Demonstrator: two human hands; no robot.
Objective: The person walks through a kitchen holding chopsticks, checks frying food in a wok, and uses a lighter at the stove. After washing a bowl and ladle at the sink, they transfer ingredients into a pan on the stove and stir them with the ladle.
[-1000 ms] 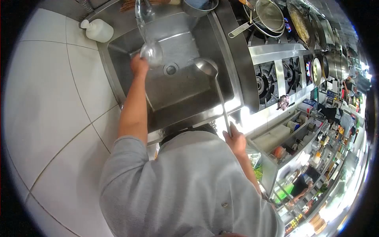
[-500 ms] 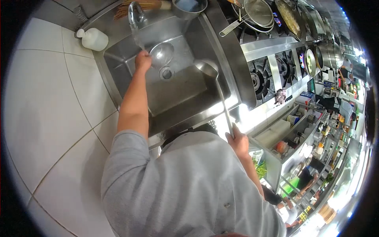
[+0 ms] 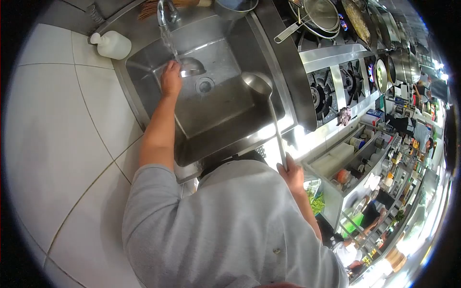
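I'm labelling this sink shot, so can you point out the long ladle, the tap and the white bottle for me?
Ladle (image 3: 274, 116): head view, on the handle.
Tap (image 3: 162, 17): head view, on the spout.
White bottle (image 3: 115, 45): head view, on the body.

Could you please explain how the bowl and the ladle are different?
The ladle has a long handle; the bowl shows none.
The left hand holds the bowl at its edge; the right hand grips the ladle near the handle's end.
The bowl is close to the running water; the ladle's scoop is away from it.
Both look like shiny metal.
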